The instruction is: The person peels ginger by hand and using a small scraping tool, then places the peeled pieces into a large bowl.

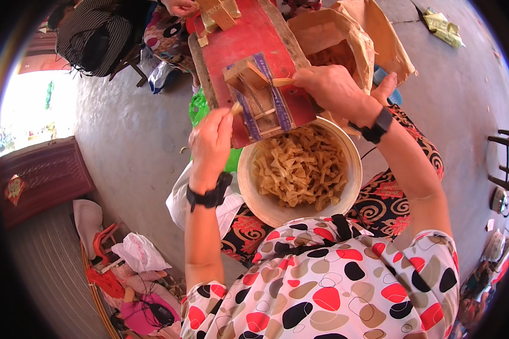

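Pinched between the fingers of my left hand point(212, 137) is a small pale tan piece, left of a block device wrapped in purple tape point(282, 108). My right hand point(333, 87) grips a flat yellowish strip point(282, 81), whose far end reaches the wooden block point(254, 76) on that device. The device rests at the near end of a red bench point(261, 34). Below it, a round pale basin point(355, 169) holds many tan, knotted-looking pieces point(299, 169); their material is uncertain.
Across the bench, another person's hand point(180, 6) is beside a similar wooden block point(221, 15). A large brown paper bag point(362, 38) with orange-brown contents stands right of the bench. A green plastic bag point(198, 108) hangs at the left. A dark striped bag point(110, 29) lies farther left.
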Demonstrator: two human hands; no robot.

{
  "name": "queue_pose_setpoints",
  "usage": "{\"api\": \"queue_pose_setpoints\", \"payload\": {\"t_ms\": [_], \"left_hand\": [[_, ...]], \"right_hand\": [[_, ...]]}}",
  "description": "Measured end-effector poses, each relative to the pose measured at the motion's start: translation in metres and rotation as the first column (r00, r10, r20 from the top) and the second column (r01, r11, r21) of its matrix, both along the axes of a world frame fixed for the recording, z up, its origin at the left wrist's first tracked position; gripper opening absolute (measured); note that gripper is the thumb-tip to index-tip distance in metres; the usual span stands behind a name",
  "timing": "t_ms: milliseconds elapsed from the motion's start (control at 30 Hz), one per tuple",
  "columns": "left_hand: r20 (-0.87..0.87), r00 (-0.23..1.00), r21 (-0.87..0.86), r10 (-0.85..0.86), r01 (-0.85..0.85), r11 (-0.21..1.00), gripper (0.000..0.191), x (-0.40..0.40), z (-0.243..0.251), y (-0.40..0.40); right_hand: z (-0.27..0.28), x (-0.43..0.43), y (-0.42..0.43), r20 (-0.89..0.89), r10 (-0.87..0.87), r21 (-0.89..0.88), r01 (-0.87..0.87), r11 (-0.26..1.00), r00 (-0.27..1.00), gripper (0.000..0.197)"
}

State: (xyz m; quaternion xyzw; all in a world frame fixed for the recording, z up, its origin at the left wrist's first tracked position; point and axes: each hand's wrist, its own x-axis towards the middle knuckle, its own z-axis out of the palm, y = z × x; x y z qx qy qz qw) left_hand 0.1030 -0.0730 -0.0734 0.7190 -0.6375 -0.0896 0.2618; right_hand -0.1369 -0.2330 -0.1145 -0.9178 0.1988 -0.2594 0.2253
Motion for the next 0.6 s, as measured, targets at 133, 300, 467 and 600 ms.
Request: {"api": "queue_pose_setpoints", "payload": {"t_ms": [133, 300, 467, 600], "left_hand": [[-0.054, 0.979, -0.129, -0.199, 0.190, 0.973, 0.018, -0.029, 0.019, 0.034], [-0.861, 0.488, 0.221, 0.146, 0.100, 0.970, 0.032, -0.068, 0.027, 0.063], [-0.931, 0.217, 0.352, 0.294, 0.321, 0.879, 0.032, -0.075, 0.025, 0.080], [-0.963, -0.055, 0.240, 0.262, 0.260, 0.935, 0.028, -0.070, 0.033, 0.099]], "right_hand": [[0.003, -0.023, 0.032, 0.084, 0.030, 0.066, -0.036, 0.997, 0.996, 0.020], [0.037, -0.013, 0.081, 0.072, 0.286, -0.276, -0.256, 0.926, 0.955, 0.030], [0.042, -0.016, 0.100, 0.079, 0.346, -0.309, -0.307, 0.900, 0.935, 0.021], [0.024, -0.027, 0.108, 0.091, 0.275, -0.015, -0.274, 0.962, 0.957, 0.014]]}}
